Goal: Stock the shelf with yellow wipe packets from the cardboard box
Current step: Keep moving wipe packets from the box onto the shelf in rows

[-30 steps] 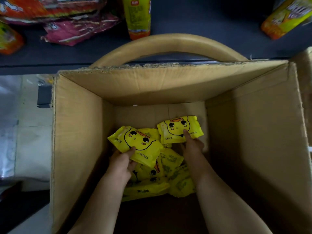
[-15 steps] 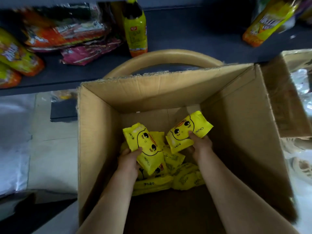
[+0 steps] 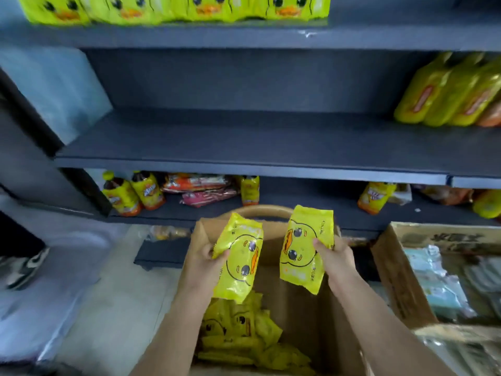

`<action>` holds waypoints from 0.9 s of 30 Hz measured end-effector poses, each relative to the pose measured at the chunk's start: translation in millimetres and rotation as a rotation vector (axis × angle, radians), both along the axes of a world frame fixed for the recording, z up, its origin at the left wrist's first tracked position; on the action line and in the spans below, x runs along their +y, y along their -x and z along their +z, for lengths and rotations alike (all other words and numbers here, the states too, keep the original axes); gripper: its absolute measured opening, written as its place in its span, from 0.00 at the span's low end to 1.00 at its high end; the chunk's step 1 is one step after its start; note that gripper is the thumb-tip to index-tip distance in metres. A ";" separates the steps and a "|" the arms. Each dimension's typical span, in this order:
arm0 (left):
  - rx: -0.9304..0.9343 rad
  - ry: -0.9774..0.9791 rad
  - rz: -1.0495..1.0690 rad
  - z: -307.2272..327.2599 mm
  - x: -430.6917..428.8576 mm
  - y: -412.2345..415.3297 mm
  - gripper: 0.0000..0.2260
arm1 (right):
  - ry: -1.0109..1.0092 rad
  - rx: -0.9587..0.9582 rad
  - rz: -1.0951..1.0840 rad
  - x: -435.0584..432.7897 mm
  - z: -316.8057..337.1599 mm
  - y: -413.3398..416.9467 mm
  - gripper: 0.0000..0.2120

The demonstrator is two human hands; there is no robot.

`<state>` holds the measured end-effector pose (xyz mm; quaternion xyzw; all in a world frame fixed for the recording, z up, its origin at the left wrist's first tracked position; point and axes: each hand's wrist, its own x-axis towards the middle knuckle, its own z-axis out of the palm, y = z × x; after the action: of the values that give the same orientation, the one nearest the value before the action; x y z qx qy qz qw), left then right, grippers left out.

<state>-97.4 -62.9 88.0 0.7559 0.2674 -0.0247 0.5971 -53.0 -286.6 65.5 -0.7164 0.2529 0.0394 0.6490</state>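
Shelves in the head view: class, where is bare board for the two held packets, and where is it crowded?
Free: the middle shelf, from the pale panel at left to the yellow-green packs at right; also the top shelf right of the duck packet row. Crowded: the bottom shelf, with bottles and snack bags.

I saw three dark shelves. The top shelf (image 3: 189, 36) carried a row of yellow wipe packets (image 3: 173, 9) standing side by side. The middle shelf (image 3: 217, 142) held yellow-orange packs (image 3: 447, 90) at its right end. On the bottom shelf (image 3: 311, 210) stood bottles (image 3: 132, 194) beside flat red snack bags (image 3: 200, 188).
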 end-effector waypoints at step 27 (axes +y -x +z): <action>-0.401 -0.900 -0.703 319.5 114.5 -177.7 0.15 | 0.551 -0.591 0.421 93.3 378.8 -210.0 0.14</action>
<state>80.2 51.6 407.5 0.9673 -0.1318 0.0378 0.2135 157.0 -193.3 444.3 -0.8787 -0.0930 -0.1044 0.4565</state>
